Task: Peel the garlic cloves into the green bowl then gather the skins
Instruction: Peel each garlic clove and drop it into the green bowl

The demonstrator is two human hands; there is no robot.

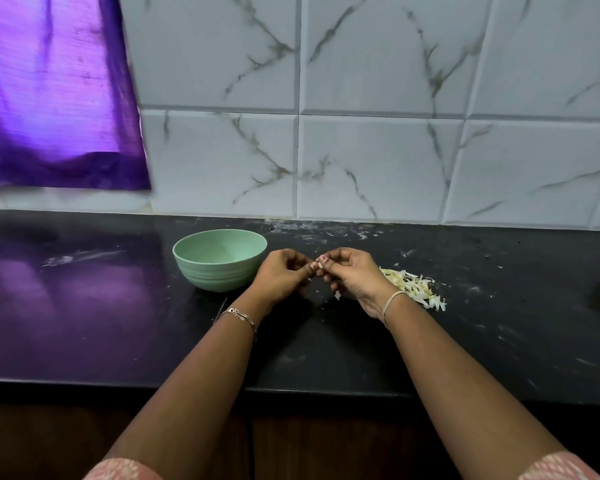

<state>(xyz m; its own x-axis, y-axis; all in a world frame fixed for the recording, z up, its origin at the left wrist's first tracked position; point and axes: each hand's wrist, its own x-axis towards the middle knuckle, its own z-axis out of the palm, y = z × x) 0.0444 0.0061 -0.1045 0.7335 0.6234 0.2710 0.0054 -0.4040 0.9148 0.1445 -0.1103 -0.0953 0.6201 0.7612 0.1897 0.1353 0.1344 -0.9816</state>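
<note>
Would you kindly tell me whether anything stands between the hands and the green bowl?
Nothing visible does: the green bowl sits just beside the left hand, while the skin pile lies on the other side, by the right hand.

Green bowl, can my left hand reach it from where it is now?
Probably yes. The left hand sits just right of the green bowl with nothing between them. Both it and the right hand are pinching what looks like a garlic clove.
</note>
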